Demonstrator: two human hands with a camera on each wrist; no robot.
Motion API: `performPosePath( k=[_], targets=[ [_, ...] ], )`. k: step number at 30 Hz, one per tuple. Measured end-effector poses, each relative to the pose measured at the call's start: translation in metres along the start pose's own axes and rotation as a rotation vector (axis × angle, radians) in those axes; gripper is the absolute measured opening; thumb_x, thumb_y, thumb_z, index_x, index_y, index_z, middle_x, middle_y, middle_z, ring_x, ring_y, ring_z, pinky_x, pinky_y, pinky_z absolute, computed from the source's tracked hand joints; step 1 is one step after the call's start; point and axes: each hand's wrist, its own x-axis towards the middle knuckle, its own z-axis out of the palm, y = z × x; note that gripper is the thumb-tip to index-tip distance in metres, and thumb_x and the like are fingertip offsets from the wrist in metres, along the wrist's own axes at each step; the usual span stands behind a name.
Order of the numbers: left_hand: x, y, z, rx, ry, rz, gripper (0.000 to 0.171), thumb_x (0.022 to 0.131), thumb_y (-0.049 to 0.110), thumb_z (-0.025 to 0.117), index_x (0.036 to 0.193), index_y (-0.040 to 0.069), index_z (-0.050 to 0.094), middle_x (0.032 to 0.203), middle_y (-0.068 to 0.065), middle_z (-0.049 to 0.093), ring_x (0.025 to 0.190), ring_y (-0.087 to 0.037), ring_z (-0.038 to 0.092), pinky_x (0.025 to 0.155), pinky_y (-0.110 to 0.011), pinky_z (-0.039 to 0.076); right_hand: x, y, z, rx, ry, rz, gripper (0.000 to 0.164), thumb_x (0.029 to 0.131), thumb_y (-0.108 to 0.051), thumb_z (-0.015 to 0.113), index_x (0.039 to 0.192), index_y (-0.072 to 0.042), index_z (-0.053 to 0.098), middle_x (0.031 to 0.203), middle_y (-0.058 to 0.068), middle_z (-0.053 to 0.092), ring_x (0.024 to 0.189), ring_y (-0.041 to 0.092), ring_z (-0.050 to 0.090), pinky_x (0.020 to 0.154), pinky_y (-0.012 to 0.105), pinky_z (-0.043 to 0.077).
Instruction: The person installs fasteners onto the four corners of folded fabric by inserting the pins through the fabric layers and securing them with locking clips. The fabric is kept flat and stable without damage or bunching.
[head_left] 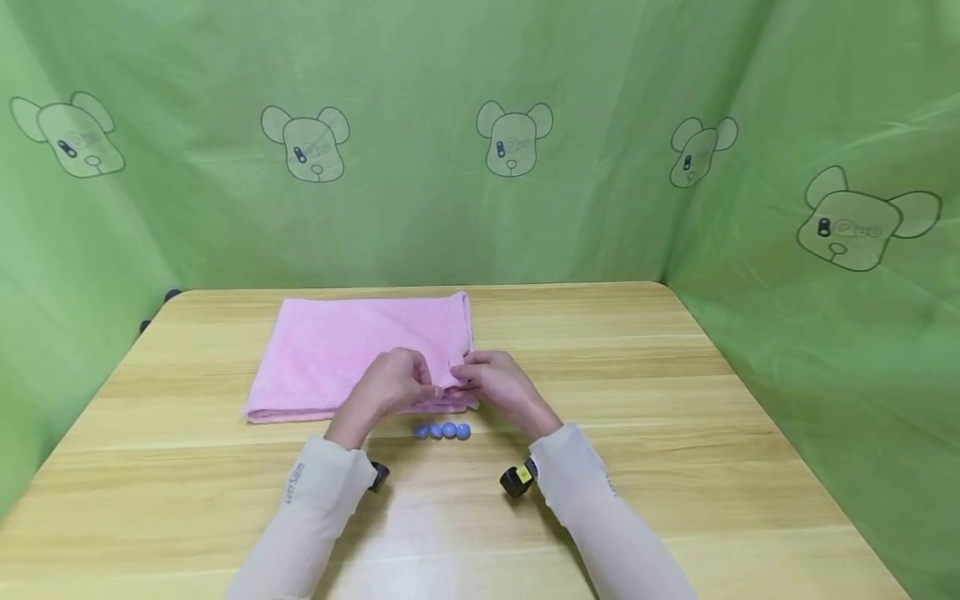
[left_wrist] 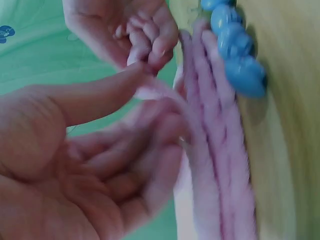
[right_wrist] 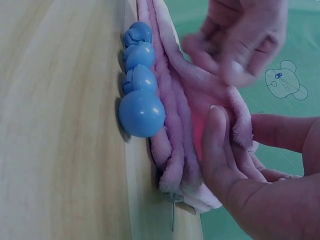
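Note:
A folded pink plush towel (head_left: 352, 350) lies on the table, its near right corner lifted between both hands. My left hand (head_left: 393, 383) pinches the raised top layer at its edge; the fingers blur in the wrist views. My right hand (head_left: 498, 383) holds the same edge, with the thumb inside the fold and fingers outside. A thin pin (right_wrist: 257, 113) sticks out of the cloth beside the right index finger. Another pin with a clear base (right_wrist: 173, 212) points out at the towel's lower corner. Several round blue plastic caps (right_wrist: 142, 112) stand in a row along the near edge.
The wooden table (head_left: 675, 467) spreads around the towel to its rounded far corners. Green curtains (head_left: 420, 225) printed with mouse heads enclose the back and sides. Black wrist cameras (head_left: 516, 481) hang beneath both forearms, low over the tabletop.

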Motion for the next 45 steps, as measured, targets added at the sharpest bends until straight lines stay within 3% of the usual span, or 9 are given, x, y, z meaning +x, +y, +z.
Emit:
performPosePath(
  k=[6,11,15,21,29,36,41,45],
  targets=[
    [-0.009,-0.003,-0.009,0.106,-0.169,-0.061,0.018,0.079,0.019,0.079,0.071,0.011,0.065,0.067,-0.002,0.062,0.060,-0.017,0.054,0.058,-0.031,0.048,0.001,0.000,0.000,0.008,0.002,-0.009,0.015,0.091,0.000,0.061,0.099,0.012,0.060,0.086,0.016,0.066,0.076,0.022,0.067,0.073,0.031,0.058],
    [-0.015,-0.002,-0.011,0.069,-0.281,-0.105,0.017,0.078,0.011,0.080,0.076,0.009,0.064,0.064,-0.003,0.057,0.056,-0.015,0.052,0.058,-0.035,0.054,0.003,0.003,-0.001,0.004,-0.002,-0.003,0.012,0.091,-0.002,0.062,0.095,0.009,0.061,0.085,0.014,0.067,0.076,0.021,0.067,0.073,0.030,0.058],
    [-0.019,0.000,-0.009,0.022,-0.322,-0.140,0.017,0.077,0.006,0.080,0.079,0.008,0.063,0.061,-0.001,0.051,0.054,-0.014,0.048,0.060,-0.038,0.056,0.004,0.004,-0.001,-0.006,-0.004,-0.012,0.010,0.091,-0.003,0.062,0.092,0.007,0.061,0.085,0.013,0.067,0.075,0.020,0.067,0.072,0.029,0.057],
    [-0.018,0.004,-0.003,0.038,-0.339,-0.170,0.023,0.074,0.009,0.083,0.079,0.008,0.061,0.066,-0.004,0.056,0.059,-0.018,0.055,0.058,-0.037,0.056,0.004,0.004,-0.003,-0.009,-0.002,-0.010,0.014,0.091,-0.003,0.061,0.095,0.010,0.060,0.086,0.014,0.066,0.075,0.020,0.066,0.072,0.028,0.057],
    [-0.014,0.002,0.005,0.034,-0.334,-0.137,0.021,0.073,0.007,0.082,0.077,0.007,0.061,0.065,-0.003,0.057,0.053,-0.015,0.051,0.046,-0.025,0.043,0.002,0.001,-0.002,-0.022,0.011,0.005,0.013,0.091,-0.003,0.062,0.096,0.010,0.062,0.085,0.015,0.067,0.076,0.021,0.066,0.074,0.031,0.057],
    [-0.012,-0.003,0.003,0.055,-0.340,-0.088,0.011,0.077,-0.001,0.073,0.078,0.008,0.066,0.070,-0.005,0.063,0.062,-0.021,0.060,0.057,-0.033,0.053,0.001,0.001,-0.001,-0.025,0.008,0.017,0.013,0.092,-0.002,0.061,0.096,0.011,0.061,0.085,0.015,0.067,0.074,0.019,0.066,0.075,0.031,0.057],
    [-0.010,0.000,-0.004,0.071,-0.290,-0.016,0.007,0.080,0.002,0.070,0.078,0.009,0.068,0.070,-0.005,0.064,0.061,-0.018,0.059,0.057,-0.031,0.052,0.001,0.000,-0.001,-0.029,0.010,0.021,0.017,0.093,-0.003,0.061,0.099,0.013,0.060,0.088,0.018,0.067,0.075,0.019,0.065,0.074,0.030,0.057],
    [-0.008,0.002,-0.008,0.036,-0.209,0.045,0.004,0.083,0.007,0.069,0.079,0.008,0.069,0.068,-0.003,0.064,0.061,-0.016,0.058,0.059,-0.030,0.050,0.001,0.000,-0.002,-0.032,0.006,0.017,0.019,0.093,-0.003,0.061,0.101,0.014,0.060,0.091,0.020,0.066,0.077,0.021,0.066,0.077,0.032,0.056]
  ],
)
